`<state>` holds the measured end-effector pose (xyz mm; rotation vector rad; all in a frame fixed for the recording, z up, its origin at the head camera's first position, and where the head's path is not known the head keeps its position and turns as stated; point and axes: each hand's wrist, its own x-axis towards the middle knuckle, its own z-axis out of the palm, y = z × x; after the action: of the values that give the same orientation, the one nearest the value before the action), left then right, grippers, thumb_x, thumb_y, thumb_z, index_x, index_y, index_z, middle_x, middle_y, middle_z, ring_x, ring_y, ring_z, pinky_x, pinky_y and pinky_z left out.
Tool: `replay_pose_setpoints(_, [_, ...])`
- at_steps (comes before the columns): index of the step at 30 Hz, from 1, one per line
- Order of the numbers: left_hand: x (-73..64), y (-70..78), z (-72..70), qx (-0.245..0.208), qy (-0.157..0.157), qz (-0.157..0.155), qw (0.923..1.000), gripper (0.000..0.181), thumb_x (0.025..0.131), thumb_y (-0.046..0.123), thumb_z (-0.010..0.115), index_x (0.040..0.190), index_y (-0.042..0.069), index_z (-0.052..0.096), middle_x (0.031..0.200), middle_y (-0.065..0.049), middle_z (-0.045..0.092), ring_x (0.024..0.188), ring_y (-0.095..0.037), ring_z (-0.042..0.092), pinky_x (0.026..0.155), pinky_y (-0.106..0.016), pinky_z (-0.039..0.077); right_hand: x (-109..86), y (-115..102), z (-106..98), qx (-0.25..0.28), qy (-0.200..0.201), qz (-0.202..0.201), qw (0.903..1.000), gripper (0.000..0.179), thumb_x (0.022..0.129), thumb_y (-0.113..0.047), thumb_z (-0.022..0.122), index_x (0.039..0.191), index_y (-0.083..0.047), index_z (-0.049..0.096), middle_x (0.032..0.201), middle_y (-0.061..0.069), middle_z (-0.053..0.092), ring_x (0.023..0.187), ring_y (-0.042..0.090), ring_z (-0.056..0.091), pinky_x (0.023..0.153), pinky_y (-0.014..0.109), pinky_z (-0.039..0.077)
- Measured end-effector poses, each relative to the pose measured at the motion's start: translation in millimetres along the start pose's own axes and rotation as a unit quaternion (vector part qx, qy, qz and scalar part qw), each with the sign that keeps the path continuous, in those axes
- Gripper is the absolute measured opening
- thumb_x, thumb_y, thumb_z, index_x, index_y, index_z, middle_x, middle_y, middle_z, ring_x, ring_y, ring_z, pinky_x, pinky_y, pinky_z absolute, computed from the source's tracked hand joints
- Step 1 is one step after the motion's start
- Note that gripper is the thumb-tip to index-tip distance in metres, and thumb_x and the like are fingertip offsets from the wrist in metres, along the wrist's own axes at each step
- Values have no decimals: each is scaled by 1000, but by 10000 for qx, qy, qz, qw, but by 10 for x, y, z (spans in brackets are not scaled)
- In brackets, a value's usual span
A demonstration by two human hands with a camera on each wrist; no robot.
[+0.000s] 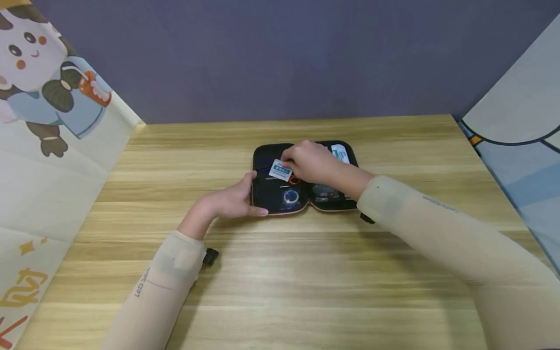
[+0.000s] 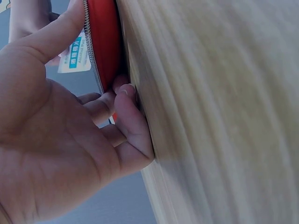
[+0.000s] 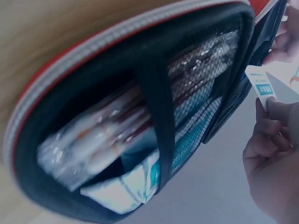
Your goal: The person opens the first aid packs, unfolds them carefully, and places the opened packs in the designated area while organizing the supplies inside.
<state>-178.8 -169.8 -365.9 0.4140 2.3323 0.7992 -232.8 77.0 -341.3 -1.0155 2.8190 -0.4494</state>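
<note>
A black-lined zip case (image 1: 264,197) with a red outer shell (image 2: 105,37) lies spread on the table. My left hand (image 1: 232,198) holds its left half, thumb at the front corner and fingers along the side. My right hand (image 1: 311,161) pinches a small white-and-teal alcohol pad packet (image 1: 280,170) above that half. Orange scissor handles (image 1: 294,180) show just below the packet. Nearer the front is a round blue-and-white item (image 1: 290,196). In the right wrist view, clear-wrapped sticks (image 3: 100,144) sit under a black strap (image 3: 156,102) in the other half.
The case stands on a wood-grain table (image 1: 280,282), towards the back. A dark blue-grey wall (image 1: 297,58) rises behind it. Another white-and-teal packet (image 1: 340,153) lies in the right half, partly covered by my right arm's side of the view.
</note>
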Motion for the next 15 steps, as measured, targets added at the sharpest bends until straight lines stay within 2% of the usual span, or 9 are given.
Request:
replay_pose_setpoints(7, [10, 12, 11, 30, -66, 20, 10000, 121, 98, 43, 77, 168, 3, -13, 178, -26, 2, 167, -37, 10, 136, -55, 16, 133, 24, 78, 866, -254, 493, 9947, 27, 109, -23, 62, 124, -7, 78, 112, 10, 80, 84, 19, 72, 79, 37, 58])
replay_pose_setpoints(12, [7, 18, -16, -3, -28, 44, 10000, 121, 97, 41, 78, 168, 2, -12, 178, -28, 4, 166, -38, 11, 136, -56, 16, 271, 16, 117, 937, -500, 684, 9920, 26, 109, -20, 61, 123, -6, 79, 117, 11, 80, 98, 23, 74, 92, 39, 59])
replay_pose_setpoints(15, [2, -8, -14, -18, -35, 9, 10000, 122, 97, 42, 78, 168, 3, -13, 178, -27, 4, 166, -38, 11, 136, -56, 17, 337, -11, 172, 820, -612, 722, 9921, 26, 109, -20, 61, 123, -7, 79, 115, 9, 80, 95, 22, 73, 93, 39, 60])
